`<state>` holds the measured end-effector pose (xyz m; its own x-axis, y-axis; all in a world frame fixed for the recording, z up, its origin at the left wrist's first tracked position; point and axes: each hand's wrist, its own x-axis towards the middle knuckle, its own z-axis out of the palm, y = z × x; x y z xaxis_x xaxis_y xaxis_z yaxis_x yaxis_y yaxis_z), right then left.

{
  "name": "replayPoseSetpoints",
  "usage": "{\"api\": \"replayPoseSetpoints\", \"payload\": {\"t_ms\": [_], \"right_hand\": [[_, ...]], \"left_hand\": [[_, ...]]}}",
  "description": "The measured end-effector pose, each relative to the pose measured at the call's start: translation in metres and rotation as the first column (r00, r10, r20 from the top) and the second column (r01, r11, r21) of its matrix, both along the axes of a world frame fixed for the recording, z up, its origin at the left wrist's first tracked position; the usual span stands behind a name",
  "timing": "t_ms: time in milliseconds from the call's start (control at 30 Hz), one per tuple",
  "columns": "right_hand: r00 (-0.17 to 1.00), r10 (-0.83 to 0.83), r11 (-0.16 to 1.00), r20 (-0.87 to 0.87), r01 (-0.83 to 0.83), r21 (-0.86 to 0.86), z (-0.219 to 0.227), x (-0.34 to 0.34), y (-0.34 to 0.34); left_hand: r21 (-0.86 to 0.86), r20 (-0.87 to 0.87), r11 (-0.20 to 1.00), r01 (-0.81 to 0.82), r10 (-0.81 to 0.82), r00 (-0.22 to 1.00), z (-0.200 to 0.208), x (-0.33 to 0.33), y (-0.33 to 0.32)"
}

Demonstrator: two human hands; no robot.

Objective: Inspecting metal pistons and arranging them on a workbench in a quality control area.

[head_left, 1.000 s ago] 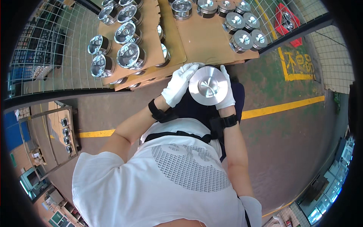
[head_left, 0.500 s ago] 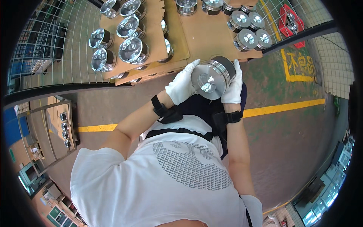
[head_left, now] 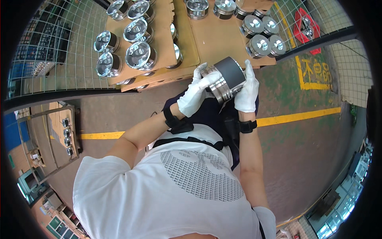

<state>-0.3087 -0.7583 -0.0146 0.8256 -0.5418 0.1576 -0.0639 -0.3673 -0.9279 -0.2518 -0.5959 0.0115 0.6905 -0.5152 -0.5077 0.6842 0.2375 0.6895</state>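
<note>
Clasping black-and-silver cylindrical metal piston (head_left: 224, 81) by near edge of brown cardboard sheet (head_left: 213, 40): white-gloved left hand (head_left: 195, 91) fingers curled, white-gloved right hand (head_left: 247, 89) fingers straighter. Likely heavy, rigid, slippery; grasp black skirt (head_left: 230, 72).

Over at two o'clock: yellow painted characters (head_left: 317, 71) on green-patched floor (head_left: 280, 93). Toward six: tiny grey lettering (head_left: 203, 179) on white fabric T-shirt (head_left: 155, 211), too small for my eyes.
</note>
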Motion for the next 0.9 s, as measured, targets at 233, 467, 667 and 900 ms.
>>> {"api": "replayPoseSetpoints", "payload": {"t_ms": [233,467,667,900], "right_hand": [[0.979,0.156,0.928,-0.131,-0.099,0.358,0.05,0.006,0.001],[0.951,0.273,0.949,-0.146,-0.292,-0.123,0.043,-0.01,-0.01],[0.946,0.288,0.918,-0.146,-0.316,-0.24,0.034,-0.008,-0.011],[0.937,0.223,0.725,-0.269,-0.343,-0.597,0.013,-0.004,-0.014]], "left_hand": [[-0.242,-0.325,0.962,0.127,-0.204,0.924,-0.005,0.033,0.011],[-0.367,-0.335,0.91,0.192,-0.321,0.886,-0.015,0.045,0.018],[-0.323,-0.453,0.93,0.177,-0.316,0.834,-0.001,0.04,0.017],[-0.088,-0.111,0.945,0.314,-0.323,0.94,-0.013,0.029,0.015]]}}
